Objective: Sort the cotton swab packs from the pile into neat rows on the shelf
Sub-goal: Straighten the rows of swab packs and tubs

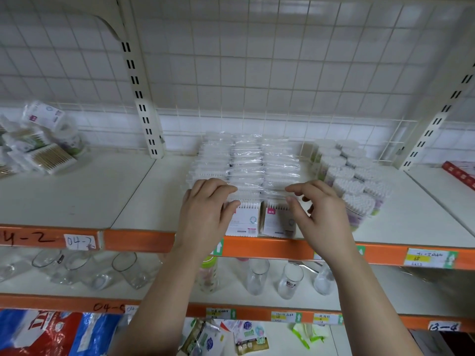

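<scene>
Three rows of flat packs (246,163) are set upright, one behind the other, in the middle of the shelf (133,199), and the rows run from the front edge toward twelve o'clock. The front packs of the middle and right rows are seen with white cards facing the viewer; the left row's front is hidden behind the left hand (205,209). This hand is placed on the front of the left row: its fingers are curled over the tops of the first packs and its thumb is pressed against the front face, so these packs are grasped. The right hand (321,211) is held at the front of the right row, with fingers bent and the thumb close to the top of the first pack; whether the pack is pinched or only touched cannot be told. At nine o'clock from the rows, well apart, the loose pile (43,147) of mixed swab packs is lying against the back of the shelf. At three o'clock, just beside the rows, round tubs (357,181) of swabs are lined in two rows. At six o'clock, under the orange shelf edge (277,247), some glasses (257,277) are standing on the lower level. A white wire grid (257,73) is seen behind everything.
</scene>
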`<state>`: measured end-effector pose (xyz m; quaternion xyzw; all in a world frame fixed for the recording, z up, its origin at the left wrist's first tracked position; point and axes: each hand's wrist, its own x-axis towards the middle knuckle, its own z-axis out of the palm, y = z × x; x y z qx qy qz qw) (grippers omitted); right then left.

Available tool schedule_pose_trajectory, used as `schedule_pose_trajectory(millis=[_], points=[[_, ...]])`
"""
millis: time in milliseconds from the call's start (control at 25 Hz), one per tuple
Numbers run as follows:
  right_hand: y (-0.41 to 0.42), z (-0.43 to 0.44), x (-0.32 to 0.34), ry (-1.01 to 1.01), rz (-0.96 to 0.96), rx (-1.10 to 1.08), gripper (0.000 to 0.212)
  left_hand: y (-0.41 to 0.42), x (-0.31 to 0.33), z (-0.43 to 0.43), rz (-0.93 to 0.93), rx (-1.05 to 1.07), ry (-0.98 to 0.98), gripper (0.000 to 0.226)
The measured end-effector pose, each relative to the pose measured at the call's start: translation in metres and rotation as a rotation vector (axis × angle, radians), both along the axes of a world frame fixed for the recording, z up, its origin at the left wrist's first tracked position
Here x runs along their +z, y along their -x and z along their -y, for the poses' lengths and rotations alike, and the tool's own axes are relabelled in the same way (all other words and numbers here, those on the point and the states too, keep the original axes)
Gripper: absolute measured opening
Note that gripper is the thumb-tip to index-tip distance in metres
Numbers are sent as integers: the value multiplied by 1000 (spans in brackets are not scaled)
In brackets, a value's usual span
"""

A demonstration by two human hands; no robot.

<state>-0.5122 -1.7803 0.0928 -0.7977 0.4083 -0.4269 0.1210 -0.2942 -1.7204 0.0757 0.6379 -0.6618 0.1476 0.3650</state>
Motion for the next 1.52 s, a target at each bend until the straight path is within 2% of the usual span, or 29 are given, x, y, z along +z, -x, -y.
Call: schedule_pose_trajectory(millis=[160, 400, 760, 1080, 1520], points=[[-28, -5, 10, 65, 25, 64, 18, -21, 9, -15, 75, 128, 14, 32], [-103, -20, 17, 108, 10, 213, 21, -82, 15, -57, 84, 273, 6, 32], [-271, -90, 9, 41, -12, 411, 20, -226, 13, -162, 71, 446, -25, 33], [-411, -168, -5, -36, 5, 507, 19, -352, 16, -251, 108, 512, -119, 35], [-545, -200, -9, -121, -63, 628, 19, -448, -6, -308, 4, 633, -192, 34]])
